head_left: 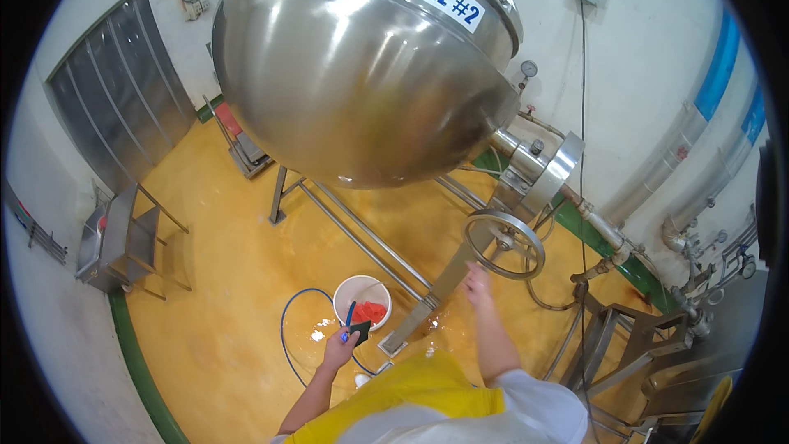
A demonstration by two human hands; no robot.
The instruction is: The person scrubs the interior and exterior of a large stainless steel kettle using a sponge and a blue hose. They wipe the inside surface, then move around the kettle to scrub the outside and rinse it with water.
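My left hand [337, 349] is closed around a dark green scouring pad [360, 332] and a thin blue hose [351, 311]. The hose end points up over a white bucket [339, 302] on the floor, which has a red-orange cloth or similar soft item [369, 314] inside. My right hand [477, 285] is raised just below and left of a metal handwheel [505, 244]; whether it touches the rim I cannot tell, and its fingers are blurred. Above both hands hangs a large, shiny steel kettle [353, 82], tilted on its frame.
Steel legs and crossbars [362, 234] carry the kettle over a wet yellow floor [222, 279]. A steel table [136, 234] stands at the left wall, a platform scale [238, 144] behind. Pipes [604, 226] and a steel stand [612, 345] lie to the right.
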